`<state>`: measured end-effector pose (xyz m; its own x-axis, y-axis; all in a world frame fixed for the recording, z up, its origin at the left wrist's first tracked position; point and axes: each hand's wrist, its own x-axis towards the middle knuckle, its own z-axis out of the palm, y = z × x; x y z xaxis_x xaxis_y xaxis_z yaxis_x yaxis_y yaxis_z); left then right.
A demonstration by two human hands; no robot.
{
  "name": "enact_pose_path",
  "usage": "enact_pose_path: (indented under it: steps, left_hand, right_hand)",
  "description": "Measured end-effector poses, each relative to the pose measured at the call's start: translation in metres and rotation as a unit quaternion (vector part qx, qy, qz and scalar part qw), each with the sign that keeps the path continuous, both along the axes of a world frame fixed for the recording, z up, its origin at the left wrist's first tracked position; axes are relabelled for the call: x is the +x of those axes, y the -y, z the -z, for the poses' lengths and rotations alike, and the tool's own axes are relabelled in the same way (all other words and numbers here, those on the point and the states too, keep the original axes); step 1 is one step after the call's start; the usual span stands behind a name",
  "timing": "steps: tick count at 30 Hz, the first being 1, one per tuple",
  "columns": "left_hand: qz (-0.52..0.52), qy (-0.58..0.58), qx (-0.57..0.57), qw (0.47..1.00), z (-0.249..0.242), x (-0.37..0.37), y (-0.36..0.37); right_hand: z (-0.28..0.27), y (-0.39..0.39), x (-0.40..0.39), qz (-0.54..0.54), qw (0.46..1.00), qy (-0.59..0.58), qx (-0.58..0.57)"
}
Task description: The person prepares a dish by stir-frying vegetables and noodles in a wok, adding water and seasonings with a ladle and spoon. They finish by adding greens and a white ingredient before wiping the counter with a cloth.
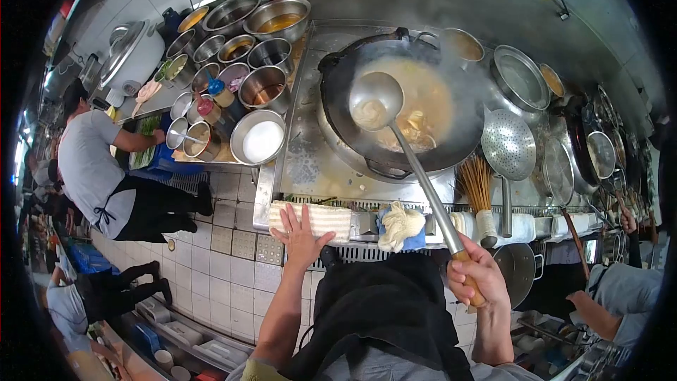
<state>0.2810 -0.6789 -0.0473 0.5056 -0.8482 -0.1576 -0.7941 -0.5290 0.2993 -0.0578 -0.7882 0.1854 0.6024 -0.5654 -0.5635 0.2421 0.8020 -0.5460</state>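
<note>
My right hand (481, 275) is closed around the wooden handle of a long metal ladle (423, 176). The ladle's bowl hangs over a big dark wok (338, 85), with some pale food or liquid in it. Cloudy broth with pieces of food (434, 99) fills the wok, and steam rises from it. My left hand (302, 238) lies flat with fingers spread on a striped folded towel (328, 220) at the stove's front edge. A bunched cream cloth (402, 227) sits to the right of that towel.
Metal bowls of ingredients crowd the left counter, including one of white powder (262, 137). Right of the wok are a perforated skimmer (509, 144), a bamboo brush (477, 183) and a metal strainer (522, 77). Co-workers stand at left (88, 162) and right (627, 296).
</note>
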Motion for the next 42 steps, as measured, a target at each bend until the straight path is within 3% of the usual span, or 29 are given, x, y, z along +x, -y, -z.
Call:
enact_pose_path:
  steps: [9, 17, 21, 34, 39, 42]
  left_hand:
    - [0.009, -0.006, 0.003, 1.0, -0.001, 0.003, -0.003]
    - [-0.016, -0.026, -0.09, 0.995, -0.047, -0.017, -0.038]
    - [0.011, -0.049, -0.158, 0.986, -0.04, -0.027, -0.083]
    - [-0.021, -0.171, 0.004, 0.985, 0.005, -0.038, -0.149]
    - [0.017, -0.141, 0.081, 0.987, 0.054, -0.035, -0.187]
    - [-0.012, -0.166, 0.135, 0.977, 0.06, -0.037, -0.195]
  right_hand:
    - [-0.019, -0.006, 0.014, -0.114, 0.983, -0.077, -0.122]
    - [0.003, -0.012, -0.007, -0.028, 0.983, -0.124, -0.135]
    - [0.01, -0.014, -0.02, 0.013, 0.983, -0.145, -0.111]
    - [0.037, 0.011, 0.007, 0.055, 0.996, -0.057, -0.042]
    - [0.037, 0.02, 0.017, 0.04, 0.998, -0.033, -0.041]
    - [0.032, 0.021, 0.016, 0.029, 0.998, -0.028, -0.045]
